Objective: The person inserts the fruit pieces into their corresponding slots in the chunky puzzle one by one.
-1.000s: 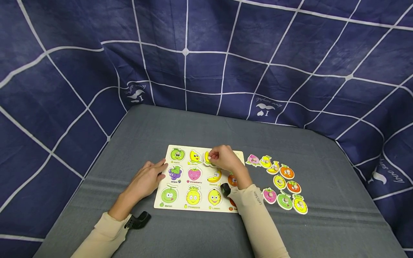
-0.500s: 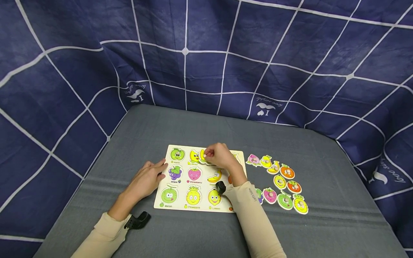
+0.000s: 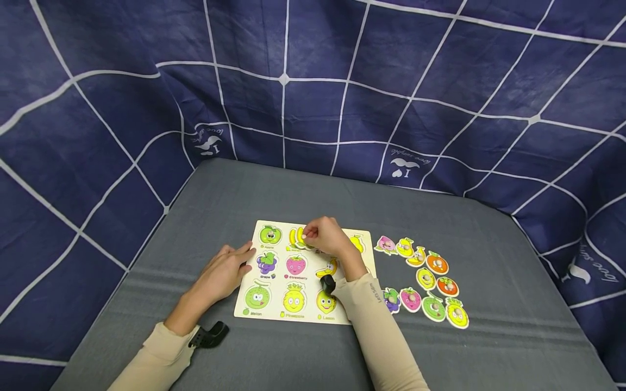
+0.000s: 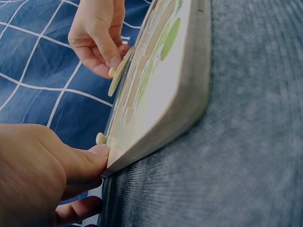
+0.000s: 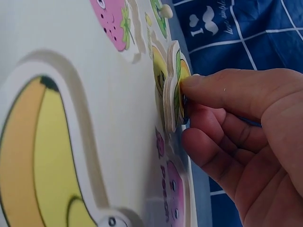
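Yellow fruit piece, white-edged w/ green leaf, tilted on edge over board's top row, 2nd slot, not seated flat. Puzzle board: pale wood, printed fruit recesses, flat on grey table.

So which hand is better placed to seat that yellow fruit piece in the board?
Right. The right hand already pinches the yellow fruit puzzle piece over the white wooden puzzle board; the left hand only touches the board's left edge.

Grey table bears puzzle board and loose fruit pieces.
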Action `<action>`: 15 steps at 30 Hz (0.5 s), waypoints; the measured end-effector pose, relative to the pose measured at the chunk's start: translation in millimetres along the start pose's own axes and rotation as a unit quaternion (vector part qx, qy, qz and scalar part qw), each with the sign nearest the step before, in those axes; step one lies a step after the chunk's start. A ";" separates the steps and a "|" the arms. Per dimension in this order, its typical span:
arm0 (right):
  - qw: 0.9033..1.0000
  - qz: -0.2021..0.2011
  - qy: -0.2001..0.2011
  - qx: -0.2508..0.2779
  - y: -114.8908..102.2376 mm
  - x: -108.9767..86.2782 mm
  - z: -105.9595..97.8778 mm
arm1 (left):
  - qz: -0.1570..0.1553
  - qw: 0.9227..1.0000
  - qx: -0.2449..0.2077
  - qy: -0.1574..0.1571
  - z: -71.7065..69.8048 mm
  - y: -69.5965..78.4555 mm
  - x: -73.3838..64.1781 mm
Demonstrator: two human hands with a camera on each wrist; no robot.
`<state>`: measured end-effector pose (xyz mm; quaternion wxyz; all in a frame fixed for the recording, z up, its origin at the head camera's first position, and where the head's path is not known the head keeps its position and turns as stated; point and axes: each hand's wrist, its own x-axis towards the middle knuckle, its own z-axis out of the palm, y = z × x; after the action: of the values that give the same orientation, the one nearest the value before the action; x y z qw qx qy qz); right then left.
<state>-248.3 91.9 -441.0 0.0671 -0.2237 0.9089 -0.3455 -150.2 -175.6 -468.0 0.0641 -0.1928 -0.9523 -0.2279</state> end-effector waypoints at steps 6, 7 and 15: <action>1.000 0.001 -0.010 0.008 -3.3 3.7 5.2 | 0.000 1.000 0.002 -0.002 0.2 -0.5 -0.9; 1.000 0.001 -0.010 0.005 -3.6 4.6 5.8 | 0.001 1.000 0.002 -0.003 0.3 -0.5 -0.9; 1.000 -0.006 -0.017 -0.012 -6.1 10.8 9.0 | -0.006 1.000 0.005 -0.006 -1.1 0.9 -1.2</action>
<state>-253.2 77.6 -443.4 0.0775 -0.2359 0.9102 -0.3313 -148.7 -175.9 -466.9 0.0582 -0.1883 -0.9549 -0.2221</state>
